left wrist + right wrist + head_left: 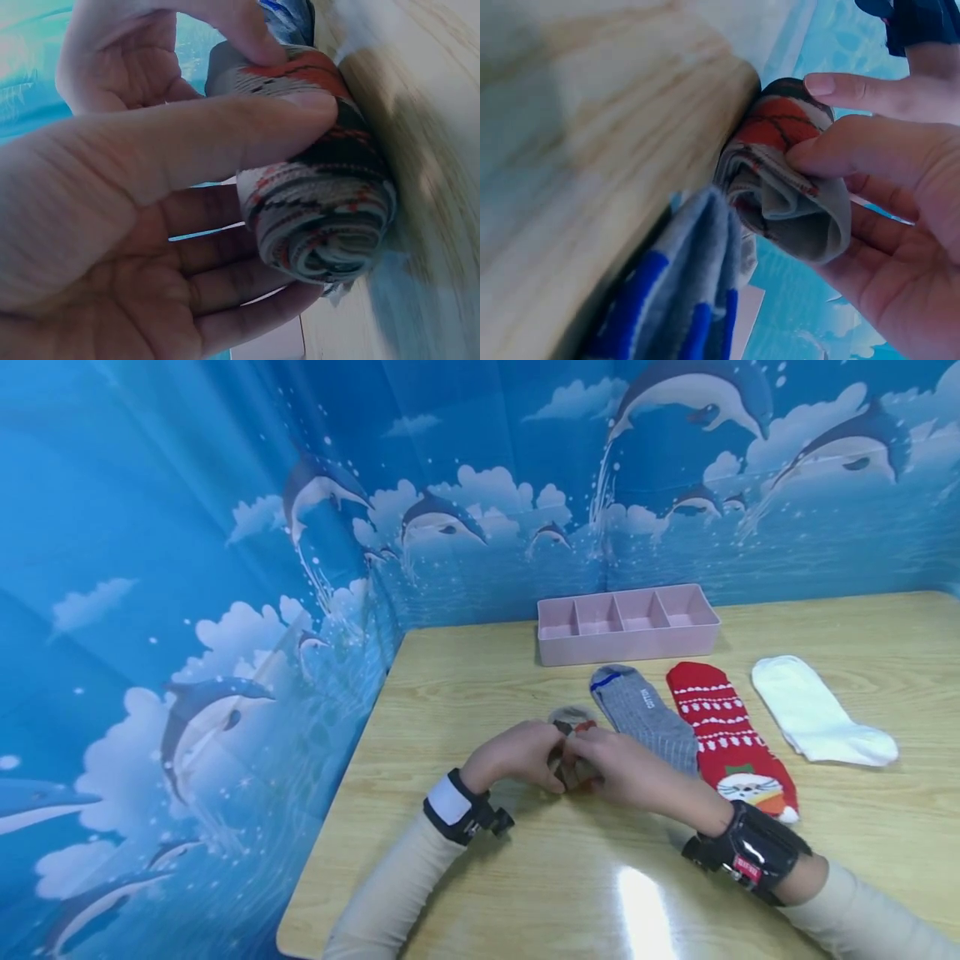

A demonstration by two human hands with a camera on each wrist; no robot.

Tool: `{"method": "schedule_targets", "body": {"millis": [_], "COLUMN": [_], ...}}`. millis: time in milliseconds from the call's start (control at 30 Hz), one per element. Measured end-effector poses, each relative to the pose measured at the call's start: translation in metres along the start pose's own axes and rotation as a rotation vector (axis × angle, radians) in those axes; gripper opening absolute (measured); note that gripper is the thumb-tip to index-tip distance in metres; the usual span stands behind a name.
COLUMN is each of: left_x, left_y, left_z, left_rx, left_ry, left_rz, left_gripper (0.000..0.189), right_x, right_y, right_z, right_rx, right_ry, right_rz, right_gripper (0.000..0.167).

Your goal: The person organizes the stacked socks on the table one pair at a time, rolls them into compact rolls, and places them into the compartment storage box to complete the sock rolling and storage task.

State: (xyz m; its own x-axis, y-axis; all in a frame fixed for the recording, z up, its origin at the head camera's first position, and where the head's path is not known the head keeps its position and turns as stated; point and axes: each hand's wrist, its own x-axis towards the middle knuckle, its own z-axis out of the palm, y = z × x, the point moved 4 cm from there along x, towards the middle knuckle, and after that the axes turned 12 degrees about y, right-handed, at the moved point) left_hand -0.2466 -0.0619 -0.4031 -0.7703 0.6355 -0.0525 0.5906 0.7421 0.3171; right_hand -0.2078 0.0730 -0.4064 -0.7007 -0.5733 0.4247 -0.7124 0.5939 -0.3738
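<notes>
A patterned sock (322,199), grey with black and orange-red, is rolled into a tight bundle on the table. My left hand (521,755) holds one end, its thumb on top and the fingers behind the roll. At the other end my right hand (630,770) pinches the bundle between thumb and fingers. In the left wrist view the coiled layers show at the near end. The right wrist view shows looser folds at the opposite end of the rolled sock (784,180). Just right of the hands lies a flat grey sock (648,714) with a blue stripe.
A pink box (630,647) with several compartments stands at the table's back edge. A red patterned sock (720,718) and a white sock (821,710) lie flat to the right. Behind the wooden table (450,693) hangs a blue dolphin curtain (480,485).
</notes>
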Motion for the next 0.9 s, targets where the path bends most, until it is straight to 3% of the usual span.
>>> {"method": "schedule_targets", "body": {"millis": [233, 500, 733, 900], "left_x": [0.002, 0.005, 0.008, 0.01], "left_y": [0.0, -0.004, -0.009, -0.016], "left_z": [0.002, 0.005, 0.004, 0.006], "left_rx": [-0.003, -0.07, -0.063, -0.094], "left_ry": [0.028, 0.038, 0.066, 0.058], "left_rz": [0.009, -0.031, 0.053, 0.046], "left_gripper": [0.041, 0.03, 0.025, 0.03], "right_x": [-0.001, 0.001, 0.001, 0.002], "right_y": [0.008, 0.013, 0.014, 0.013], "right_z": [-0.003, -0.003, -0.003, -0.002], "right_rx": [0.102, 0.174, 0.099, 0.064], "right_ry": [-0.06, -0.052, 0.003, -0.012], "right_rz": [0.066, 0.119, 0.093, 0.087], "right_gripper": [0.037, 0.033, 0.03, 0.033]}}
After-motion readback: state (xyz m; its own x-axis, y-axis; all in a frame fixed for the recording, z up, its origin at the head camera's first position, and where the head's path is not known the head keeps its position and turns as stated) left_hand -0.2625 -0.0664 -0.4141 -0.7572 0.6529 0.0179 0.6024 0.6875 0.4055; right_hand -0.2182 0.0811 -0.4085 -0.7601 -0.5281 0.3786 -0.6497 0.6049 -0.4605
